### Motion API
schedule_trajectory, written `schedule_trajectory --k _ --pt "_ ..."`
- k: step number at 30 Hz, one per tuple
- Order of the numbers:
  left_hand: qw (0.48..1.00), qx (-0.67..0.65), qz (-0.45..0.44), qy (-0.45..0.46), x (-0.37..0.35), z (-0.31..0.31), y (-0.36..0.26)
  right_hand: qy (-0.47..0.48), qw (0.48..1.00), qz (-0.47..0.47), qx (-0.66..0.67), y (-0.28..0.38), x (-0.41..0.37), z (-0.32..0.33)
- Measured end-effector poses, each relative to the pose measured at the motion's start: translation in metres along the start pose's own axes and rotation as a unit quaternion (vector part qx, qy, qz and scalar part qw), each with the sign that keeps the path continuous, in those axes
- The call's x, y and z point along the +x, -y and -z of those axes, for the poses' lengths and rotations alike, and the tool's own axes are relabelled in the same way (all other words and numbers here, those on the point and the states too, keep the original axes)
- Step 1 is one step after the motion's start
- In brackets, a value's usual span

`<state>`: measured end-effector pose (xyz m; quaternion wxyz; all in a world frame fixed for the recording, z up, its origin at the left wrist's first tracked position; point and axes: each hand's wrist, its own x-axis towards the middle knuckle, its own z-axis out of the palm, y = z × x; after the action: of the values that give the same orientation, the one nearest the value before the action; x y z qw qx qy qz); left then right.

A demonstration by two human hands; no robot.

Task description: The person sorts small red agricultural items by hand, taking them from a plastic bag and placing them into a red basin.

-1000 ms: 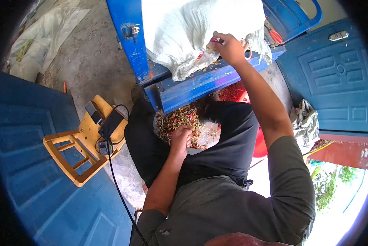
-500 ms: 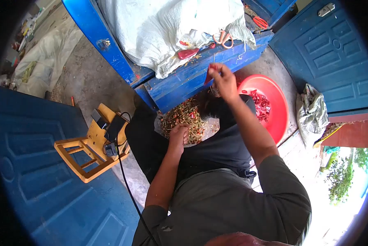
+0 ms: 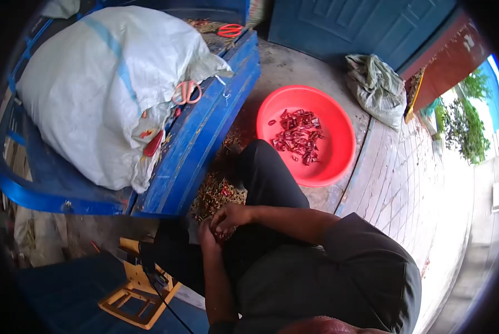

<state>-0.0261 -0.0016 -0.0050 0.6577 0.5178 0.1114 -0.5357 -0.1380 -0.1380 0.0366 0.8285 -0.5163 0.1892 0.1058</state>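
My left grip (image 3: pixel 206 232) meets my right grip (image 3: pixel 231 217) in front of me; I cannot tell whether either pinches the dark red piece (image 3: pixel 221 236) between them. Beyond lie stem scraps (image 3: pixel 211 195), then a red basin (image 3: pixel 338 146) of chillies (image 3: pixel 300 136) and, on the blue tabletop (image 3: pixel 205 131), a white sack (image 3: pixel 104 94).

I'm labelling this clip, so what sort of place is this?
Probably a sheltered entrance or porch used as a work area: a blue panelled door stands near bright paving and green plants, and a red basin on the floor holds what look like dried chillies.
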Motion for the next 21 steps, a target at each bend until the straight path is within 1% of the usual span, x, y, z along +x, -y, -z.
schedule_trajectory --k 1,3,4,5,6,7,8,9,10,11,12,13,14,15,16,17,18,19,20,21 --pt "1.000 -0.018 -0.014 -0.008 0.006 0.003 0.003 -0.004 1.000 0.003 0.003 -0.008 0.005 0.000" --pt "0.999 -0.034 -0.028 -0.015 0.009 0.013 0.002 -0.008 0.981 0.133 -0.141 -0.016 0.014 -0.002" --pt "1.000 -0.019 -0.001 -0.018 0.008 0.018 -0.001 -0.010 0.981 0.134 -0.140 -0.017 0.014 -0.004" --pt "0.999 -0.003 0.027 -0.021 0.008 0.022 -0.002 -0.023 0.960 0.184 -0.210 -0.019 0.015 -0.007" --pt "0.999 -0.001 0.028 -0.020 0.006 0.021 -0.003 -0.036 0.931 0.233 -0.279 -0.020 0.015 -0.011" --pt "0.998 -0.024 0.046 -0.028 0.006 0.018 -0.005 -0.040 0.930 0.235 -0.279 -0.019 0.016 -0.012" --pt "0.996 -0.047 0.064 -0.034 0.004 0.014 -0.006 -0.047 0.911 0.252 -0.324 -0.018 0.016 -0.012" --pt "0.996 -0.044 0.065 -0.032 -0.001 0.011 -0.007 -0.054 0.889 0.268 -0.367 -0.019 0.017 -0.014" --pt "0.998 -0.027 0.055 -0.017 -0.009 0.008 -0.007 -0.058 0.889 0.268 -0.368 -0.019 0.018 -0.014" --pt "0.999 -0.010 0.045 -0.003 -0.014 0.008 -0.005 -0.081 0.880 0.233 -0.407 -0.020 0.019 -0.015" --pt "0.999 -0.006 0.046 0.000 -0.005 0.022 0.002 -0.104 0.868 0.197 -0.444 -0.021 0.021 -0.017" --pt "0.998 -0.005 0.057 -0.003 0.017 0.041 0.014 -0.111 0.867 0.197 -0.444 -0.028 0.027 -0.019" --pt "0.998 -0.004 0.068 -0.005 0.030 0.048 0.020 -0.149 0.869 0.161 -0.443 -0.041 0.034 -0.021" --pt "0.998 0.001 0.070 0.002 0.025 0.036 0.017 -0.189 0.869 0.125 -0.439 -0.048 0.038 -0.023" --pt "0.997 -0.028 0.075 -0.011 0.012 0.014 0.009 -0.197 0.867 0.124 -0.440 -0.048 0.036 -0.023" --pt "0.995 -0.057 0.080 -0.026 0.005 0.000 0.005 -0.254 0.867 0.118 -0.412 -0.046 0.033 -0.025" --pt "0.995 -0.054 0.081 -0.020 0.009 0.001 0.007 -0.308 0.864 0.112 -0.383 -0.045 0.032 -0.027" --pt "0.997 -0.024 0.073 -0.015 0.014 0.008 0.009 -0.313 0.861 0.113 -0.384 -0.052 0.036 -0.024" --pt "0.998 0.006 0.065 -0.010 0.017 0.016 0.012 -0.317 0.870 0.099 -0.363 -0.058 0.042 -0.021" --pt "0.998 0.009 0.067 -0.006 0.019 0.023 0.013 -0.321 0.879 0.086 -0.341 -0.068 0.048 -0.017"
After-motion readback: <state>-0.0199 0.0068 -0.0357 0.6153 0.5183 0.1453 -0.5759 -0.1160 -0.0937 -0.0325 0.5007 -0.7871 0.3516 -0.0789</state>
